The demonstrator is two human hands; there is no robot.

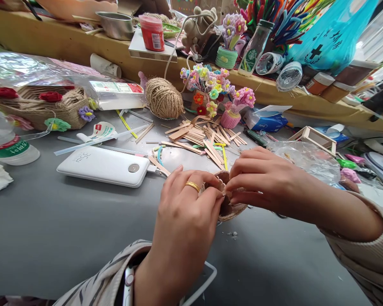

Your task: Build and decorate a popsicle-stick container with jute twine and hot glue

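A small round basket (232,211) wrapped in brown twine is on the grey table between my two hands, its open top facing me. My left hand (188,208), with a gold ring, is closed at the basket's left rim, thumb and fingertips pinched together. From the right, my right hand (258,180) reaches over the far rim, fingers bent and pinched close to the left fingertips. Something small and pale shows between the two sets of fingertips, too small to name. The fingers hide much of the basket's rim and inside.
A white power bank (104,166) lies to the left with a cable plugged in. Beyond the hands are a pile of wooden craft sticks (194,134), a ball of twine (164,98) and crocheted flowers (207,80). A plastic bag (306,159) lies right; a shelf (127,49) runs behind.
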